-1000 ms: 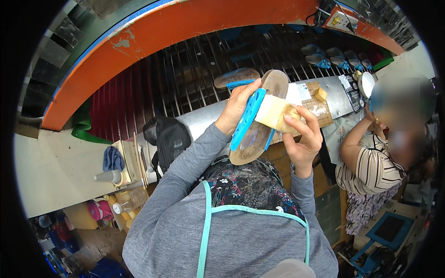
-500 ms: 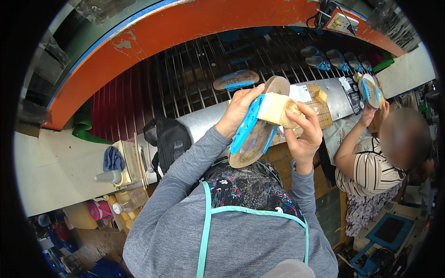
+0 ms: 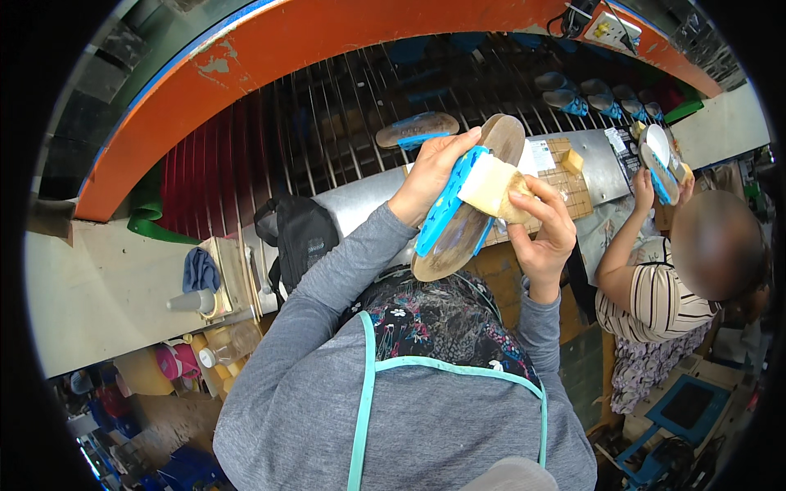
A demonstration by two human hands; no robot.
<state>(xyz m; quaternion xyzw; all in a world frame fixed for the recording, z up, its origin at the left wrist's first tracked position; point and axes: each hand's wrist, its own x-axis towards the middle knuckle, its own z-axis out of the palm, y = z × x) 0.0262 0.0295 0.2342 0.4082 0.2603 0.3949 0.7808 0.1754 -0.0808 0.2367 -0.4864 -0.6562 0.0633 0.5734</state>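
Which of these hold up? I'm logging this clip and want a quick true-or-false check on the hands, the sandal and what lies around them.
1. The left hand holds a sandal with a blue strap. True.
2. The right hand is empty. False: it presses a pale block against the sandal.
3. Another sandal lies on the slatted conveyor behind. True.
4. The person nearby has both hands down. False: they hold up a sandal too.
5. A black bag sits left of the arm. True.
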